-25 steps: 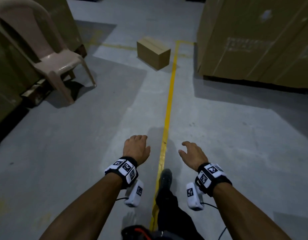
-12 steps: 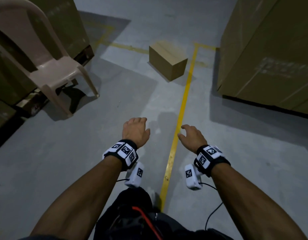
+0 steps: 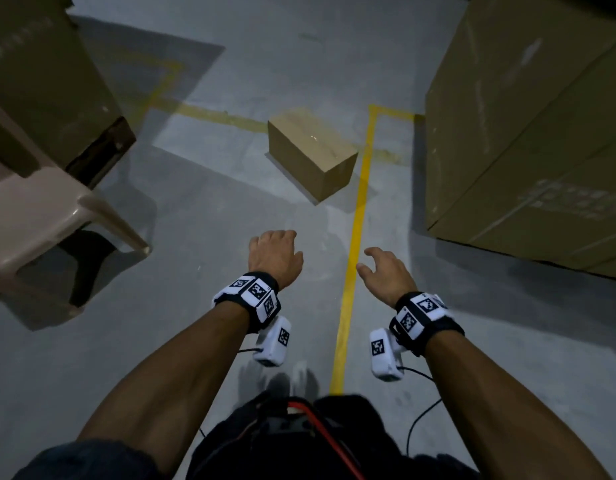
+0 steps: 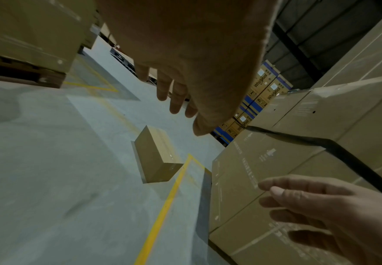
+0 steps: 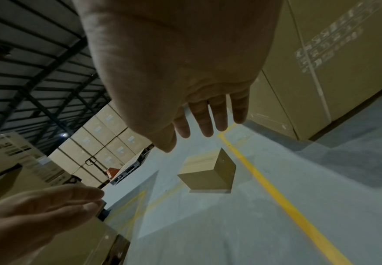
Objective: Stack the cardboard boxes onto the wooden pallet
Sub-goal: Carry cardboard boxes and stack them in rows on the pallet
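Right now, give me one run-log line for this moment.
phase: approach | target: small brown cardboard box on grey concrete floor, untouched | left hand: empty | right hand: empty

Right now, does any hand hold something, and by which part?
Nothing is held. The left hand and right hand are both open and bare, short of the box.
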### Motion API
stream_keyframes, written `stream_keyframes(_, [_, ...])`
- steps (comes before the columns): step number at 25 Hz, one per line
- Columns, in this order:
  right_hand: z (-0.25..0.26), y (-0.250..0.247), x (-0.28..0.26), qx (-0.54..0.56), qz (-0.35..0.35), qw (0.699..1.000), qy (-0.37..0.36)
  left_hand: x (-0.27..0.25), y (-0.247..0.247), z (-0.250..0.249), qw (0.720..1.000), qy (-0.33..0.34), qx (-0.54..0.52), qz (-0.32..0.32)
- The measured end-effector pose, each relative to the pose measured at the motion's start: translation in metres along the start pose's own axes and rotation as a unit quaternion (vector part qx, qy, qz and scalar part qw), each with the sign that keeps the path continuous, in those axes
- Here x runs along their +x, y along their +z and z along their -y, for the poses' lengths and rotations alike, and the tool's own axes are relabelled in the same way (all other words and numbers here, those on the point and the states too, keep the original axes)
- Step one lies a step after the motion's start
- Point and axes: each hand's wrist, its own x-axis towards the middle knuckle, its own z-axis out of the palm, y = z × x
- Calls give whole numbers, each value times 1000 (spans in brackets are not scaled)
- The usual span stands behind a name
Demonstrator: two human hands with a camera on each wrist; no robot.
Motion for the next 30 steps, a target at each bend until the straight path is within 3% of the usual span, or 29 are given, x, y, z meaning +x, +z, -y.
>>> stream_keyframes(4, [4, -37, 105, 14, -3, 1000, 22, 119, -22, -11, 1000, 16, 13, 5])
stream_keyframes(8, [-10, -56, 243, 19, 13, 999, 28, 253, -6, -20, 999, 5, 21, 26])
stream_keyframes(13, [-6, -105, 417, 17, 80, 997, 15, 410, -16, -49, 997, -56, 4, 51])
stream_keyframes(18, [39, -172, 561, 12, 99, 995, -28, 537, -60, -59, 991, -116, -66, 17])
stream_keyframes(23, [75, -193, 702, 59, 103, 993, -22, 659, -63, -36, 961, -218, -171, 14])
stream_keyframes(30, [104, -173, 877, 80, 145, 986, 29, 824, -20, 4, 912, -303, -271, 52])
